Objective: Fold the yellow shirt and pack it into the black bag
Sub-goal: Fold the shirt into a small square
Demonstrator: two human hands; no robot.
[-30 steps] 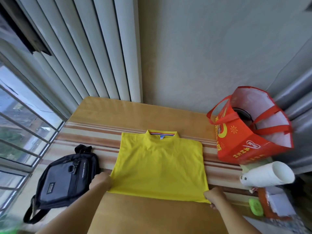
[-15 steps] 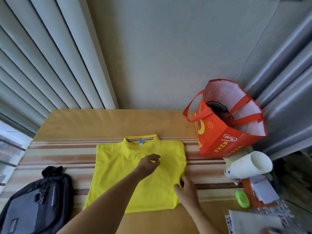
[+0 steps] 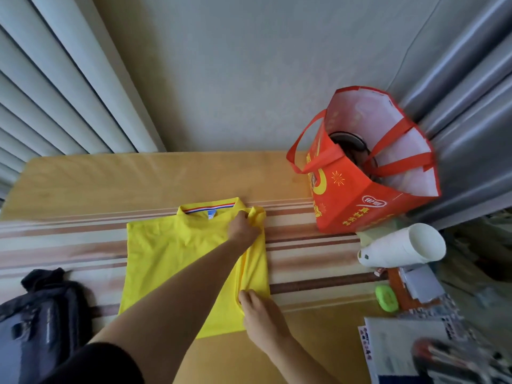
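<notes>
The yellow shirt (image 3: 171, 259) lies flat on the striped cloth over the wooden table (image 3: 138, 176), collar away from me. My left hand (image 3: 243, 228) reaches across it and pinches the fabric at the upper right shoulder, where the cloth bunches up. My right hand (image 3: 260, 314) grips the shirt's right edge low down, and that edge is lifted into a crease. The black bag (image 3: 41, 322) lies at the lower left of the table, apart from the shirt, partly cut off by the frame.
A red tote bag (image 3: 360, 195) stands open at the back right. A stack of white paper cups (image 3: 401, 246) lies on its side beside it. A green disc (image 3: 386, 297), papers and a booklet (image 3: 401, 345) crowd the right edge.
Both hands moved from the shirt's bottom corners to its right side. The left hand went up to the right shoulder, the right hand took the right edge, and that side has lifted.
</notes>
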